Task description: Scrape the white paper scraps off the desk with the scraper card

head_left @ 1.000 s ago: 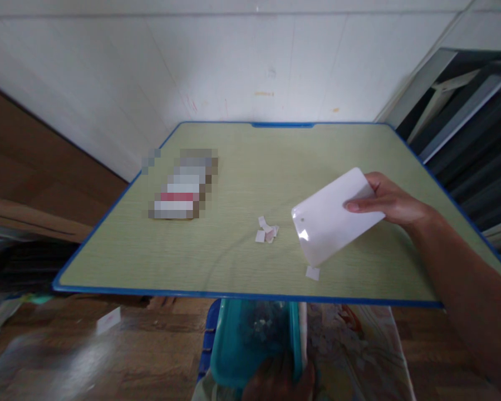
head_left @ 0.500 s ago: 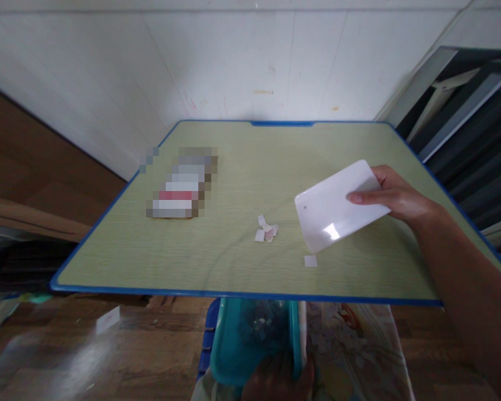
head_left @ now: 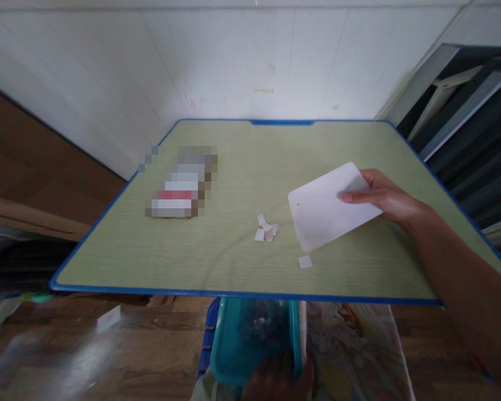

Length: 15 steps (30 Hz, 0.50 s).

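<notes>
My right hand (head_left: 386,196) grips a thin white rectangular board (head_left: 329,209) with rounded corners, thumb flat on top. The board is tilted, its lower corner close to a single small square of white paper (head_left: 305,262) on the table. To the left of the board lies a little heap of paper scraps (head_left: 267,229). Below the table edge, my left hand (head_left: 278,381) is closed over the near rim of a teal plastic tray (head_left: 229,359). Small scraps, hard to make out in the shade, lie inside that tray.
The light green table (head_left: 234,167) has a blue edge and stands against a white wall. A blurred-out flat object (head_left: 179,184) rests at its left. A patterned cloth (head_left: 354,351) is under the table's right side; a white paper piece (head_left: 108,319) lies on the wooden floor.
My right hand has moved the board slightly left. The single paper square has shifted left with it. My left hand and the tray stay put.
</notes>
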### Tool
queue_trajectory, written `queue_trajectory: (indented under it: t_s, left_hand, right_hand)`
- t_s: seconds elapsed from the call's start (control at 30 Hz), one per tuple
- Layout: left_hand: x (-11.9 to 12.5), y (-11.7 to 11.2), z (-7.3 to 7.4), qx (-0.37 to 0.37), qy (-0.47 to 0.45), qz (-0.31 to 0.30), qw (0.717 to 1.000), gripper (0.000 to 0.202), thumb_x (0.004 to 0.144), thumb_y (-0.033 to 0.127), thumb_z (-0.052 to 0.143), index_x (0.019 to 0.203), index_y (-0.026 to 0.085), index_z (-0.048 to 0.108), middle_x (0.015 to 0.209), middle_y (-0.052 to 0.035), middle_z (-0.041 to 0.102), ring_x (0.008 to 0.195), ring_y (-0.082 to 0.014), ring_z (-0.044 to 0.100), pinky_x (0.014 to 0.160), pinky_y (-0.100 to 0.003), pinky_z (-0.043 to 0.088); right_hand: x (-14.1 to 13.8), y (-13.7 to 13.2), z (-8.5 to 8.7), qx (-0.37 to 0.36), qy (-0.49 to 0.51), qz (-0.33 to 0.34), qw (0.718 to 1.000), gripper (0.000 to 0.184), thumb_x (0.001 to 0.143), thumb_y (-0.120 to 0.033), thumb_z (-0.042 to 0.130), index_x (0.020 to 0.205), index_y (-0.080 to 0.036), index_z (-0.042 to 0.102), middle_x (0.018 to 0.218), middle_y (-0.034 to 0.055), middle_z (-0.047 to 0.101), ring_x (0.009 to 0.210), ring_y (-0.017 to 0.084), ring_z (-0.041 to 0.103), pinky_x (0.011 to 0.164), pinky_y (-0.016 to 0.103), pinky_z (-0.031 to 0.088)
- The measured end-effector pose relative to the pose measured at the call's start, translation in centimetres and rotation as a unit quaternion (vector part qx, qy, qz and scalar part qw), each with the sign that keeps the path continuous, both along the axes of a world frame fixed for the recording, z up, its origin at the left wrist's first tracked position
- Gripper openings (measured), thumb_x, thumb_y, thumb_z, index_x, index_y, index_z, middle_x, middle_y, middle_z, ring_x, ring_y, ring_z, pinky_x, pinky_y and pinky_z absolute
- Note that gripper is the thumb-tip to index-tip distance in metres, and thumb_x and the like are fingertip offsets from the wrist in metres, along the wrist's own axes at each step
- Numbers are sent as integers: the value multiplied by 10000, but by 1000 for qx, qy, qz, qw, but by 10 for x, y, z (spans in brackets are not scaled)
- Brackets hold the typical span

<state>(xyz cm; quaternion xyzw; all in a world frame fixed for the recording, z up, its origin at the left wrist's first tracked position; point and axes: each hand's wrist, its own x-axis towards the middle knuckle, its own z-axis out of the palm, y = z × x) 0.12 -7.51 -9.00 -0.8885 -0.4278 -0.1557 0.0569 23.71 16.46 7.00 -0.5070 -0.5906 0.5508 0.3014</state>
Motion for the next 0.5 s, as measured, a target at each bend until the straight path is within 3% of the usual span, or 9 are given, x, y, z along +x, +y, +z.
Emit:
queue_trajectory:
  t_s: [0.1,0.5]
  left_hand:
    - [1,1,-1,26,-13,-7,1000,225,673,310,561,898,322,567,519,35,507,440,-142,475,389,-234,383]
    - [1,0,0,16,-19,-8,1000,240,637,318,592,874,301,563,518,32,504,437,-146,471,375,-238,368]
  right_hand:
    - [-1,0,0,12,0,-3,1000,226,580,-324,677,779,-222,647,700,-10,657,517,120,574,430,213,435]
    - [1,-4,2,1,14,22,1000,223,559,-315,692,759,-226,649,701,-7,660,533,126,585,454,223,462]
